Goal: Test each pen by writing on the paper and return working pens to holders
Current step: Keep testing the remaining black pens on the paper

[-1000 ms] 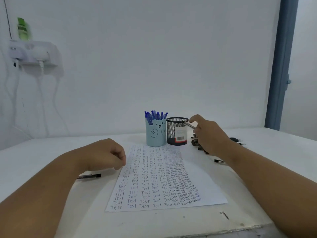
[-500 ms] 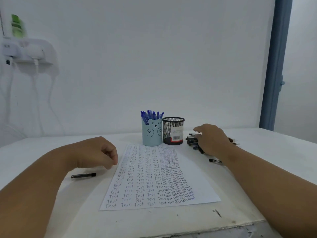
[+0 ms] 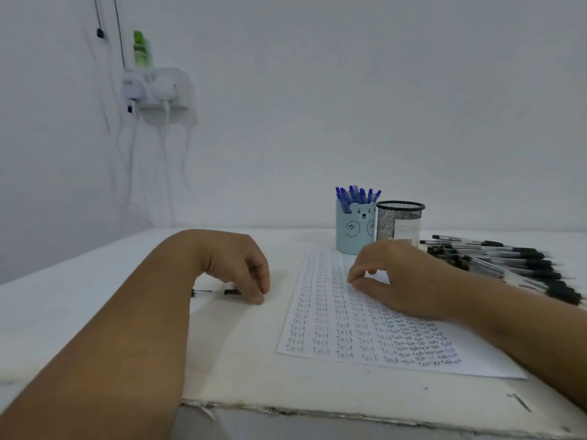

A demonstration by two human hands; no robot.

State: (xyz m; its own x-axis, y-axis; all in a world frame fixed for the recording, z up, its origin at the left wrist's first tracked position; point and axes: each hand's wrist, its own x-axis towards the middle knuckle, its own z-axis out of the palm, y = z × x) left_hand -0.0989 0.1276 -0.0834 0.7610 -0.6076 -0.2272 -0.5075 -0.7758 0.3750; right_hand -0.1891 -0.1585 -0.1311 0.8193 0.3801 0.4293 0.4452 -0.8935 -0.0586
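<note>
The right hand (image 3: 403, 281) hovers over the paper (image 3: 365, 325), grip loosely curled and seemingly empty. The untested black pens (image 3: 495, 258) lie at three o'clock; lift one cleanly before writing. The left hand (image 3: 238, 268), curled, rests beside a lone pen (image 3: 216, 292).

A white wall socket unit (image 3: 157, 88) with plugged-in chargers hangs on the pale wall, white cables (image 3: 165, 160) trailing down. A green bottle (image 3: 141, 49) stands on top of it.
</note>
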